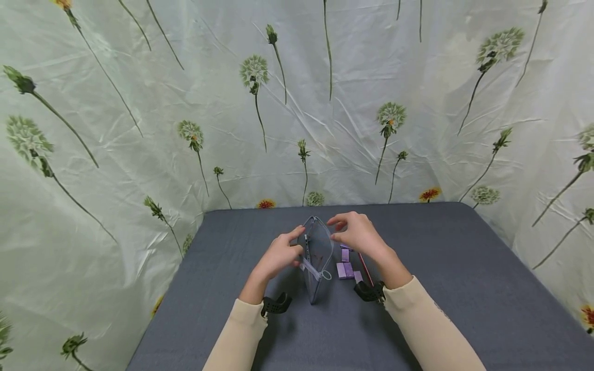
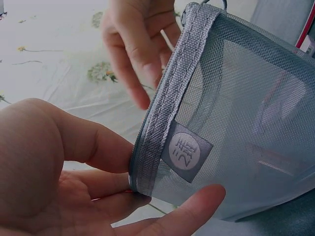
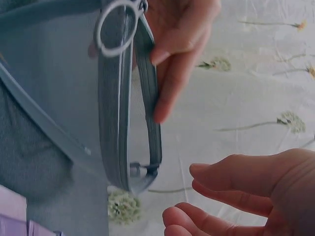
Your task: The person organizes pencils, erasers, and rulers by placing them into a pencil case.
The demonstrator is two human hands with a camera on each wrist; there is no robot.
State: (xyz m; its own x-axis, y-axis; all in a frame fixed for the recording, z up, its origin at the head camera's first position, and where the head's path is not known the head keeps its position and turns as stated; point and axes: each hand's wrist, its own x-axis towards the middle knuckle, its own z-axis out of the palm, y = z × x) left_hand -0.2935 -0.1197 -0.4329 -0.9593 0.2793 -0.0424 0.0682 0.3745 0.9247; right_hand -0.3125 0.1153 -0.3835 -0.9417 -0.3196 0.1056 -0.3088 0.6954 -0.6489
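Observation:
A grey-blue mesh zip pouch (image 1: 327, 251) stands upright on the table with its mouth spread wide. My left hand (image 1: 277, 254) pinches the zipper edge on its left side between thumb and fingers, close to a small grey label (image 2: 186, 151) in the left wrist view. By the opposite rim, my right hand (image 1: 358, 234) has loosely bent fingers; in the right wrist view its thumb and fingers (image 3: 231, 172) are apart from the pouch and hold nothing. A slim dark-and-white patterned stick (image 1: 307, 247) shows inside the mouth. From the zipper's near end hangs a pale ring (image 3: 118, 29).
Right of the pouch lie several small purple blocks (image 1: 345, 270) and a thin red stick (image 1: 365, 270), partly under my right forearm. The table (image 1: 250, 226) has a dark grey cover. A pale curtain (image 1: 223, 93) with dandelion prints hangs behind it. Both wrists wear black bands.

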